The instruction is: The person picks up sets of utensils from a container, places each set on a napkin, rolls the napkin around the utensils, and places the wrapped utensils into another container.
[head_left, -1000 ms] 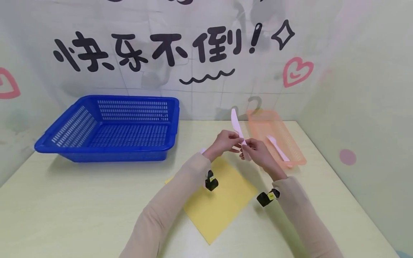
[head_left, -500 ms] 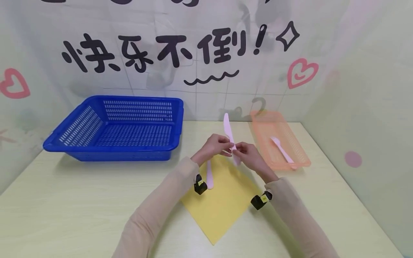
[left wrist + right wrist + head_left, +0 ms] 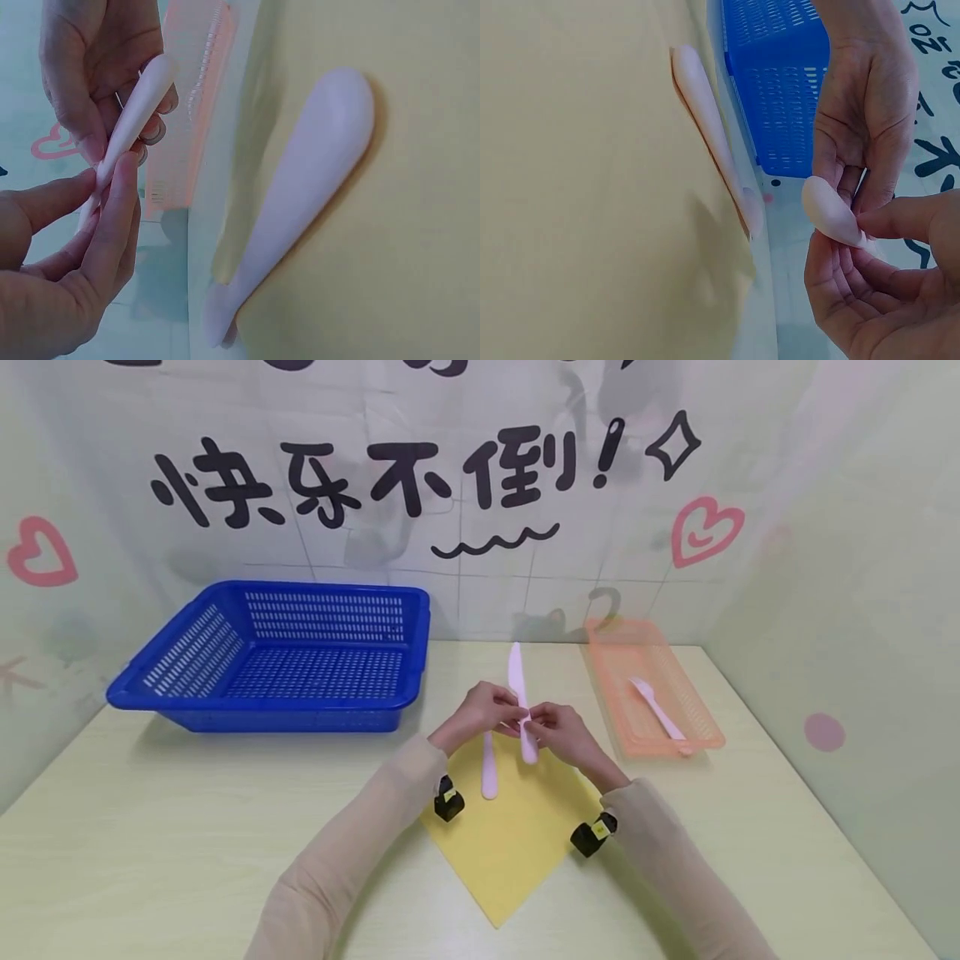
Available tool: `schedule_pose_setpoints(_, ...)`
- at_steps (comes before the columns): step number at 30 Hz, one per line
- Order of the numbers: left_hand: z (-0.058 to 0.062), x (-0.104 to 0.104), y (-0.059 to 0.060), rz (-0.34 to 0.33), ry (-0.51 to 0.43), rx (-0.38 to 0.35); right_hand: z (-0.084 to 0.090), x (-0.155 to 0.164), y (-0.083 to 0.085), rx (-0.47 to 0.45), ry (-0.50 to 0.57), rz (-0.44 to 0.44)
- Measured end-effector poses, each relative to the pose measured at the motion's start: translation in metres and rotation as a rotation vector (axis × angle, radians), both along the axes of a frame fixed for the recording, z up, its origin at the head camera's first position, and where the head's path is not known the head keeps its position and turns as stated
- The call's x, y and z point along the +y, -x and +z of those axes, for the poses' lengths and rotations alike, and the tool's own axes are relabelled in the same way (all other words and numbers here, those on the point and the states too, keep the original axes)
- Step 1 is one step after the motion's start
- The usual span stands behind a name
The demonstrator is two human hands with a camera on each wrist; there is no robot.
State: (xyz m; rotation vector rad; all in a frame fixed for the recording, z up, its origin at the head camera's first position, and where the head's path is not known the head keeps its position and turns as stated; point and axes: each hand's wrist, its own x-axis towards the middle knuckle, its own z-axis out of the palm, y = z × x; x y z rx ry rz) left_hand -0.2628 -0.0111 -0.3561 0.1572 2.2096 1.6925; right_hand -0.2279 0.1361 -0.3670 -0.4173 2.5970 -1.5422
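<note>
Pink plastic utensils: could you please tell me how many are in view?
3. A knife is pinched between the left hand and right hand; one utensil lies on the yellow sheet; one lies in the orange tray. None seem hidden.

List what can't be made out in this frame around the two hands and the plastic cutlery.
- Knife: in the head view its middle is hidden by the left hand and right hand; the blade is out of frame in both wrist views.
- Utensil on the yellow sheet: its head lies behind the left hand, so its type is unclear.
- Utensil in the orange tray: too small and pale to tell fork from spoon.
</note>
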Motion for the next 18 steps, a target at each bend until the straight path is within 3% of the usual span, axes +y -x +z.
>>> schedule_pose_setpoints(10, -0.005, -0.005, -0.008, 0.085, 0.044, -0.025, -0.006, -0.008, -0.004, -0.059, -0.026, 0.004)
schedule_pose_setpoints(18, -0.009, -0.005, -0.013, 0.040, 0.169, -0.056, -0.011, -0.013, -0.007, -0.071, -0.137, -0.012)
